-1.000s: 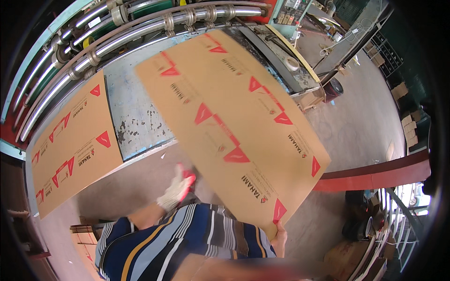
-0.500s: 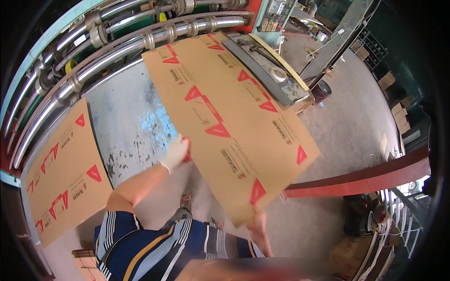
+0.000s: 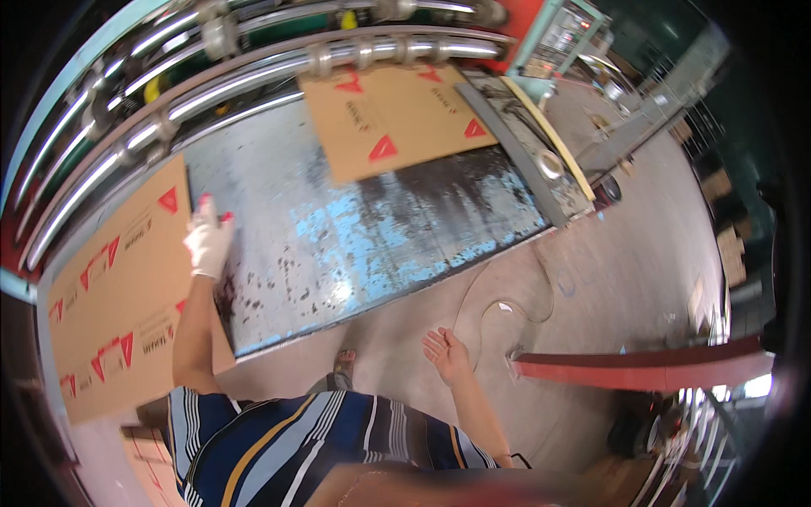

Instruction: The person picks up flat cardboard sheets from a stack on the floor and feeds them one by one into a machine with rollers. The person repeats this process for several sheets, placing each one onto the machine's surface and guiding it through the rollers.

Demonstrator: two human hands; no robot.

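Observation:
My left hand (image 3: 208,241) wears a white glove with red fingertips. It is open, fingers apart, at the right edge of a brown cardboard sheet (image 3: 127,262) with red printed marks; whether it touches the sheet I cannot tell. My right hand (image 3: 448,355) is bare and open, palm up, above the floor in front of the table. A second printed cardboard sheet (image 3: 405,127) lies at the far side of the worn metal table (image 3: 338,245), its far edge under the machine's steel rollers (image 3: 405,52).
A dark metal guide bar (image 3: 511,152) runs along the table's right side, with a tape roll (image 3: 551,165) beside it. A red beam (image 3: 642,369) reaches in from the right. A hose (image 3: 549,291) curves across the floor.
The sheet that I held has left my hands and slid away into the rollers. My left hand moved left to the other sheet. My right hand opened and rose slightly.

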